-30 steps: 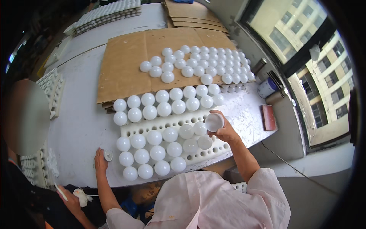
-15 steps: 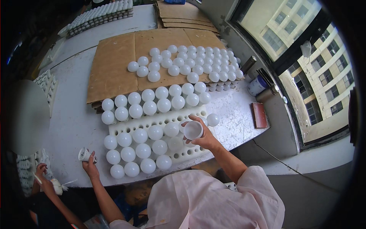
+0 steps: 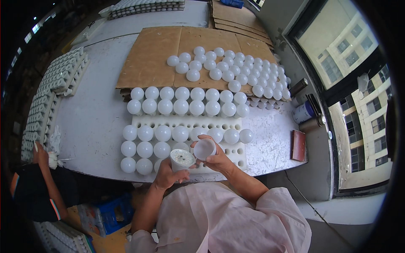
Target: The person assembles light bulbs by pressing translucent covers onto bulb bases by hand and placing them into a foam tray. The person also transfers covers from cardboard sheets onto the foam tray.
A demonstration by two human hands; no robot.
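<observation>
My left hand [image 3: 165, 177] is closed around a white LED bulb base [image 3: 182, 160], its round board with small dots facing up. In my right hand [image 3: 220, 160] is a white bulb cover [image 3: 205, 149], its hollow mouth tipped toward the base. The two parts are close together over the front of the table; I cannot tell whether they touch. Behind and beside my hands, rows of round white bulb covers [image 3: 163, 133] sit on a white foam tray [image 3: 168, 121] with holes. Some tray holes to the right of my right hand hold nothing.
More white globes [image 3: 228, 76] stand on brown cardboard [image 3: 147, 55] farther back. A dark red box [image 3: 298, 145] and a white-blue container [image 3: 303, 113] lie at the right edge. Stacked trays of bulb parts [image 3: 55, 76] and a co-worker's arm [image 3: 50, 181] are at left.
My left hand has come in from the far left with the bulb base, up beside the cover. My right hand still holds the cover and has shifted slightly. The whole view has turned.
</observation>
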